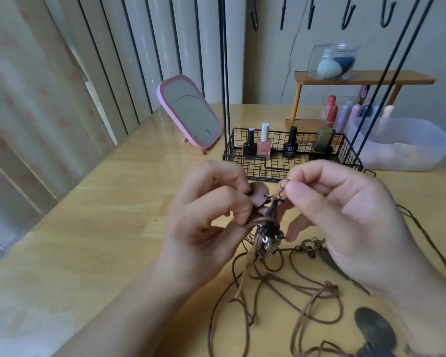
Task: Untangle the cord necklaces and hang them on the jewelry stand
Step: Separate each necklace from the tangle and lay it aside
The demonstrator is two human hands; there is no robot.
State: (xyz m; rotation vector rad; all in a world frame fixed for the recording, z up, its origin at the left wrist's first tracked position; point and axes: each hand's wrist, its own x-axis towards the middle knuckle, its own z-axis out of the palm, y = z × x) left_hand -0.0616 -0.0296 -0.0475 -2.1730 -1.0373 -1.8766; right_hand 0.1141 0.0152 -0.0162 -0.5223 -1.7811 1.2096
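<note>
You have a glossy, smooth wooden table (93,228) under matt brown cord necklaces (281,287). The jewelry stand (291,161) is matt black metal wire. The mirror (189,113) has a smooth pink plastic frame; the tub (407,145) is cloudy plastic.

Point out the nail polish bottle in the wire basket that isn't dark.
The pink bottle with the white cap, second from the left in the wire basket. The other three bottles are dark, with black or olive caps.

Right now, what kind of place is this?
Likely a home vanity or dressing table: pink tabletop mirror, nail polish bottles in the jewelry stand basket, makeup sponges on a small shelf.
</note>
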